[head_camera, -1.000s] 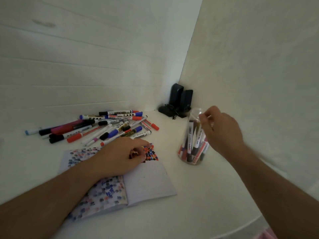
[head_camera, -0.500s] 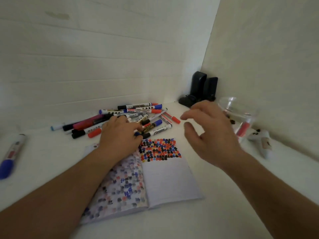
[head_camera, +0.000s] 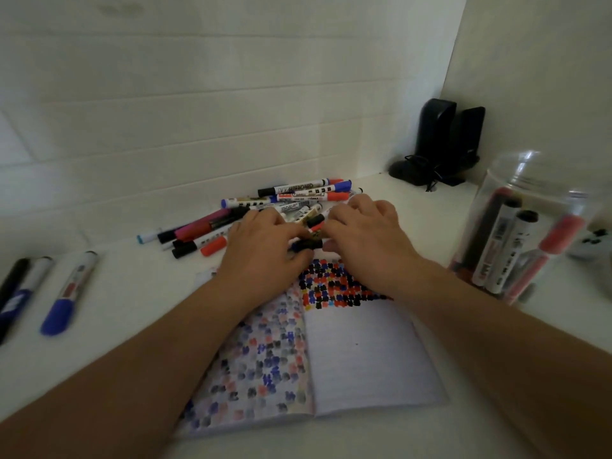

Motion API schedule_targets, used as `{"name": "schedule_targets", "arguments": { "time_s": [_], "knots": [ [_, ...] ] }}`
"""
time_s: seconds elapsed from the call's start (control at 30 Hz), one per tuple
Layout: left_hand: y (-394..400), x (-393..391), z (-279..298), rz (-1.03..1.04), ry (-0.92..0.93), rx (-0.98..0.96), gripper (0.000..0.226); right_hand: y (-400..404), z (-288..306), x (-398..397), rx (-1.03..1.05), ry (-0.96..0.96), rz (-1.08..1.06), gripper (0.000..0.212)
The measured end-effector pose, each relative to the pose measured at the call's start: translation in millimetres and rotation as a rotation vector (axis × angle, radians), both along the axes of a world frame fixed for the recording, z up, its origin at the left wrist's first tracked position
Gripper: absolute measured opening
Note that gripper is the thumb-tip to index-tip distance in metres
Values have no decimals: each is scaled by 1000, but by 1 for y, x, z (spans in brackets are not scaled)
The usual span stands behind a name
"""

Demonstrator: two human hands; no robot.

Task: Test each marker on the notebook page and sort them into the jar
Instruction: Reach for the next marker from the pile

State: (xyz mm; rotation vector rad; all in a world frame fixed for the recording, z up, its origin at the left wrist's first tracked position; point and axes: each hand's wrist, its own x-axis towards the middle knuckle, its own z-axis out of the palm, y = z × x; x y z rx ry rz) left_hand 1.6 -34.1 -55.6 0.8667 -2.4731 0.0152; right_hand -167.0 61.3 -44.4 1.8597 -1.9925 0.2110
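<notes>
Uncapping a dark marker [head_camera: 306, 244] above the notebook [head_camera: 364, 356].
Left hand [head_camera: 265, 253] grips the barrel, right hand [head_camera: 364, 240] pinches its cap end; pull straight, clear of the marker pile [head_camera: 284, 200]. Jar [head_camera: 520, 233] stands right, part-filled.

The notebook [head_camera: 364, 359] lay open at the near centre of the table [head_camera: 132, 293]. The marker pile [head_camera: 265, 207] lay behind it, the jar [head_camera: 530, 226] to its right, loose markers [head_camera: 63, 286] far left.
</notes>
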Motion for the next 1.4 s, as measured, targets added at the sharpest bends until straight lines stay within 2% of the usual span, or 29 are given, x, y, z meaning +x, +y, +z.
{"name": "schedule_targets", "arguments": {
  "time_s": [0.07,0.17,0.33,0.47,0.53,0.63,0.73,0.83,0.87,0.93,0.97,1.03,1.07,1.1,1.13,1.2,1.27,1.33,1.4],
  "knots": [
    [5,2,5,-84,72,11,28,11,5,0,-27,-78,50,19],
    [16,4,14,-235,130,65,24,34,10,1,19,-200,101,25],
    [28,5,14,-418,82,110,26,62,12,4,264,-225,52,28],
    [27,5,14,-481,49,67,31,65,10,-4,280,-309,107,17],
    [25,5,13,-479,-6,50,30,65,6,-5,266,-311,101,25],
    [22,7,8,-479,-74,71,28,65,1,-5,270,-300,79,48],
    [22,7,8,-479,-55,107,28,66,3,-1,279,-225,59,51],
    [25,7,10,-470,-6,169,28,73,16,3,306,-251,-39,55],
    [26,7,10,-472,10,192,25,77,22,3,320,-294,-79,52],
    [25,9,9,-470,54,263,17,85,29,-1,253,-490,-83,33],
    [25,10,9,-467,67,304,16,90,32,-4,163,-687,-48,23],
    [23,12,9,-476,29,369,16,95,42,-9,-2,-1300,101,32],
    [22,12,8,-489,-15,379,17,98,46,-13,0,-1600,211,37],
    [22,11,7,-502,-59,386,17,100,47,-18,31,-1822,318,40],
    [22,10,6,-508,-90,402,17,100,46,-23,69,-1954,407,42],
    [21,9,5,-504,-106,456,18,98,39,-30,159,-2006,554,33],
    [20,9,5,-498,-106,482,19,94,27,-31,193,-1925,575,35],
    [20,9,5,-500,-107,488,19,89,16,-27,133,-1738,457,21],
    [20,9,5,-502,-101,487,18,85,10,-23,100,-1602,299,19]
  ]
}}
